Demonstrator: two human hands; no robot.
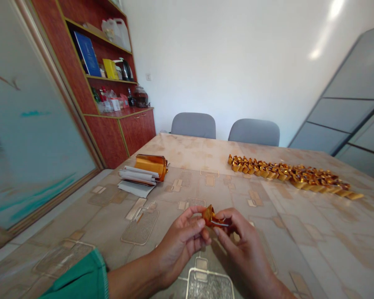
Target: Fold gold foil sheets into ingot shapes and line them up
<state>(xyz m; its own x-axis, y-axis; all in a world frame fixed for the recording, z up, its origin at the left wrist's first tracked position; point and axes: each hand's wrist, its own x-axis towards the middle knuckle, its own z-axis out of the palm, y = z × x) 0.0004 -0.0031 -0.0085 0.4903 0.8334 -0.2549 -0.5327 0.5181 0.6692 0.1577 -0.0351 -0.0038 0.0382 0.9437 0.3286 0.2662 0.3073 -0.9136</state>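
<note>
A small folded piece of shiny gold foil paper (209,215) is held between both hands above the table. My left hand (183,234) pinches its left side with thumb and fingers. On the other side, my right hand (238,236) grips the right end, where a pale edge shows. At the left of the table lies a stack of gold sheets (149,164), curled, with white-backed papers (139,178) in front of it. Long rows of folded gold pieces (277,171) stand close together at the right.
The table (180,145) has a patterned cover. Two grey chairs (193,124) stand behind its far edge. A red-brown cabinet (139,131) with bottles and boxes is at the back left, beside a frosted glass door (34,112).
</note>
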